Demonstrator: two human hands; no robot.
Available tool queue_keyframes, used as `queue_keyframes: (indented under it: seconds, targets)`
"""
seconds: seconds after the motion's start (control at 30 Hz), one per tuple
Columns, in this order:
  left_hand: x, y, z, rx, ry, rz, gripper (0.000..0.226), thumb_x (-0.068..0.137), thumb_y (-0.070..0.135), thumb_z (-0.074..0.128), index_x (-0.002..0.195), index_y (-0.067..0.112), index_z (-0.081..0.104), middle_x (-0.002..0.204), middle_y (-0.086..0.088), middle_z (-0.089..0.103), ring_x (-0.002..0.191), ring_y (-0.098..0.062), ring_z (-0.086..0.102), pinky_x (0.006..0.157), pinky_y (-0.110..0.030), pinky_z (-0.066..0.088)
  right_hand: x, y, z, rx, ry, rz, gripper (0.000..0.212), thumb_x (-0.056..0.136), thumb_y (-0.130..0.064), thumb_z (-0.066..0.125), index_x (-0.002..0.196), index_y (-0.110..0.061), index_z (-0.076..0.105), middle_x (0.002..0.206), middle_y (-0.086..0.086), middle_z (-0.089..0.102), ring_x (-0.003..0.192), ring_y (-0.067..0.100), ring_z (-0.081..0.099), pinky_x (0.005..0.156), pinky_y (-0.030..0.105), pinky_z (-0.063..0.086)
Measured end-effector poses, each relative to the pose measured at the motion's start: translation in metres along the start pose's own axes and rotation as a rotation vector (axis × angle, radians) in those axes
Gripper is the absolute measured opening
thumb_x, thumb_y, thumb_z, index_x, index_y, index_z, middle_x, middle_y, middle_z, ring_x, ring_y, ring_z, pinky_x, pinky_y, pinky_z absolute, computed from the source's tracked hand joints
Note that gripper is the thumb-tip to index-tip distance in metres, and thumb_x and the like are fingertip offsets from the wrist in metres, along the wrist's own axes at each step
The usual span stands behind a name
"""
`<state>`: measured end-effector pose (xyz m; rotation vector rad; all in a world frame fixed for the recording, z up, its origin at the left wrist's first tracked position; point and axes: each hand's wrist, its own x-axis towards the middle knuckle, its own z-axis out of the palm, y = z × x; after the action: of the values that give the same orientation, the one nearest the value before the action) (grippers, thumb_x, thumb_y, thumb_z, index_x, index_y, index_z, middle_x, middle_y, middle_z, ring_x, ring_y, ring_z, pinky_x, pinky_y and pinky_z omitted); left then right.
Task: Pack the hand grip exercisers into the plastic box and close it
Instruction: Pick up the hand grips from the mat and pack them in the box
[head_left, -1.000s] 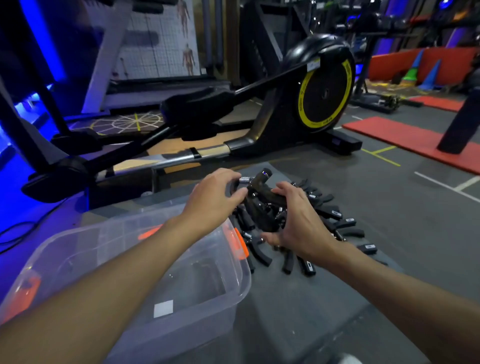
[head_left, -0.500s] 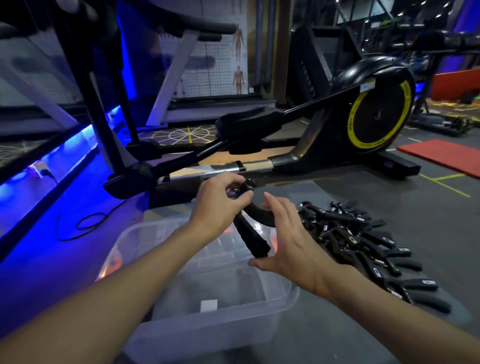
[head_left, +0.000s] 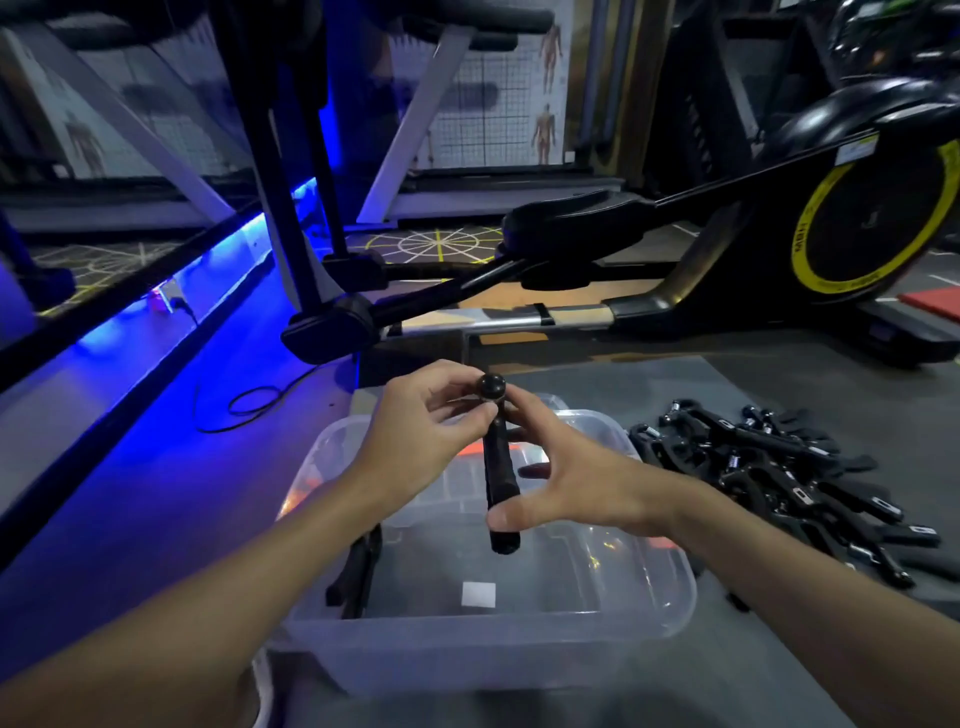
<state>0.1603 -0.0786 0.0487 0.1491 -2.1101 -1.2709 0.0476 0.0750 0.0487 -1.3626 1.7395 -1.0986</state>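
Observation:
A black hand grip exerciser (head_left: 497, 462) hangs upright over the clear plastic box (head_left: 670, 587). My left hand (head_left: 421, 447) pinches it near its round top knob. My right hand (head_left: 587, 483) cups the handle loosely, thumb on its lower front and fingers spread behind it. Another exerciser (head_left: 358, 566) leans inside the box against its left wall. A pile of several black exercisers (head_left: 779, 467) lies on the grey mat to the right of the box. No lid is in view.
A black elliptical trainer with a yellow-ringed flywheel (head_left: 857, 234) stands just behind the box. A black cable (head_left: 249, 405) loops on the blue-lit floor at left. A white label (head_left: 478, 594) sits on the box's bottom.
Both hands lifted one exerciser from the pile and carried it left over the box. The view swung left with them, and my right hand closed in on the handle.

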Motion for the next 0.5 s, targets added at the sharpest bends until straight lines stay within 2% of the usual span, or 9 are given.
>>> queue_keyframes:
  seconds: [0.1, 0.2, 0.3, 0.37, 0.47, 0.5]
  targets:
    - [0.001, -0.008, -0.013, 0.004, 0.018, -0.008, 0.022, 0.084, 0.002, 0.072, 0.101, 0.015, 0.071, 0.099, 0.001, 0.072, 0.098, -0.018, 0.07, 0.092, -0.036, 0.055, 0.019, 0.001, 0.006, -0.004, 0.002, -0.006, 0.111, 0.06, -0.037, 0.088, 0.145, -0.047, 0.018, 0.143, -0.02, 0.039, 0.136, 0.001, 0.034, 0.11, 0.042, 0.038]
    - [0.007, -0.023, -0.027, 0.114, 0.043, 0.01, 0.022, 0.082, 0.012, 0.075, 0.102, 0.021, 0.071, 0.1, 0.005, 0.072, 0.098, -0.015, 0.07, 0.092, -0.037, 0.055, 0.037, 0.004, 0.012, 0.017, 0.024, 0.007, 0.108, 0.06, -0.036, 0.088, 0.144, -0.045, 0.02, 0.139, -0.018, 0.042, 0.132, 0.002, 0.039, 0.106, 0.037, 0.041]
    - [0.008, -0.042, -0.045, 0.31, 0.061, 0.027, 0.028, 0.081, 0.031, 0.073, 0.107, 0.023, 0.068, 0.1, 0.009, 0.069, 0.097, -0.006, 0.065, 0.09, -0.026, 0.052, 0.055, 0.018, 0.024, 0.038, 0.007, 0.06, 0.103, 0.061, -0.035, 0.089, 0.14, -0.046, 0.023, 0.135, -0.015, 0.045, 0.127, 0.004, 0.043, 0.101, 0.031, 0.044]
    - [0.003, -0.054, -0.059, 0.467, 0.035, 0.017, 0.039, 0.082, 0.046, 0.06, 0.11, 0.02, 0.067, 0.103, 0.007, 0.068, 0.096, -0.001, 0.06, 0.09, -0.019, 0.046, 0.067, 0.033, 0.038, 0.048, -0.012, 0.118, 0.102, 0.06, -0.032, 0.09, 0.138, -0.045, 0.025, 0.131, -0.013, 0.046, 0.124, 0.005, 0.045, 0.101, 0.033, 0.046]
    - [-0.007, -0.076, -0.079, 0.747, -0.076, -0.061, 0.053, 0.085, 0.054, 0.043, 0.12, 0.02, 0.065, 0.12, 0.005, 0.064, 0.111, -0.014, 0.058, 0.099, -0.042, 0.044, 0.085, 0.058, 0.067, 0.062, -0.047, 0.175, 0.099, 0.061, -0.021, 0.09, 0.135, -0.042, 0.027, 0.126, -0.008, 0.048, 0.118, 0.007, 0.049, 0.1, 0.033, 0.049]
    - [-0.011, -0.081, -0.084, 0.813, -0.103, -0.112, 0.059, 0.085, 0.057, 0.037, 0.124, 0.022, 0.062, 0.126, 0.005, 0.061, 0.118, -0.017, 0.055, 0.101, -0.045, 0.041, 0.09, 0.066, 0.076, 0.062, -0.072, 0.186, 0.1, 0.061, -0.02, 0.089, 0.134, -0.043, 0.026, 0.125, -0.006, 0.049, 0.116, 0.008, 0.051, 0.099, 0.032, 0.049]
